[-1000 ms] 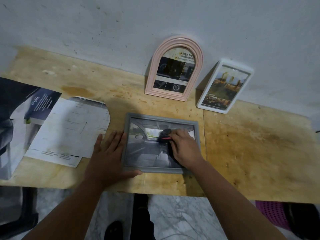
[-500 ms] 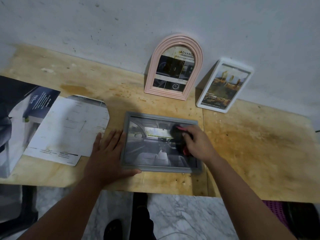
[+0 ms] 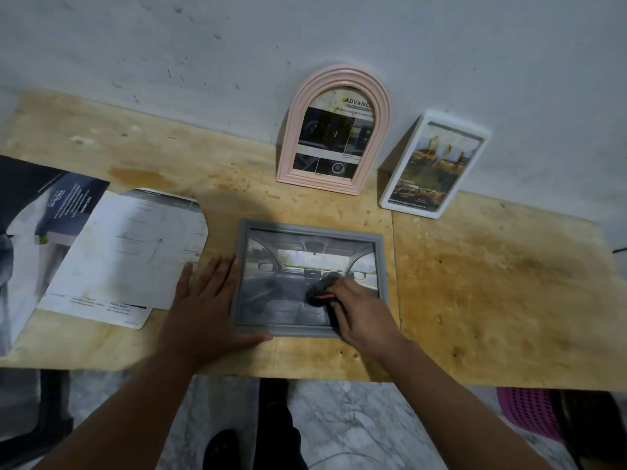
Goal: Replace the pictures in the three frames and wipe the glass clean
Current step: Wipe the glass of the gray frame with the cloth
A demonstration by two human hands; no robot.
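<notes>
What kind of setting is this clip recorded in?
Probably a plain room at home, though that is a guess: a stained plywood table against a scuffed painted wall, marble-look floor tiles below, and a purple plastic basket under the table.

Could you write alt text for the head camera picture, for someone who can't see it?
A right hand rubs a dark cloth over a grey picture frame lying on a wooden table, while the left hand steadies it. A pink frame and white frame lean against the wall.
</notes>
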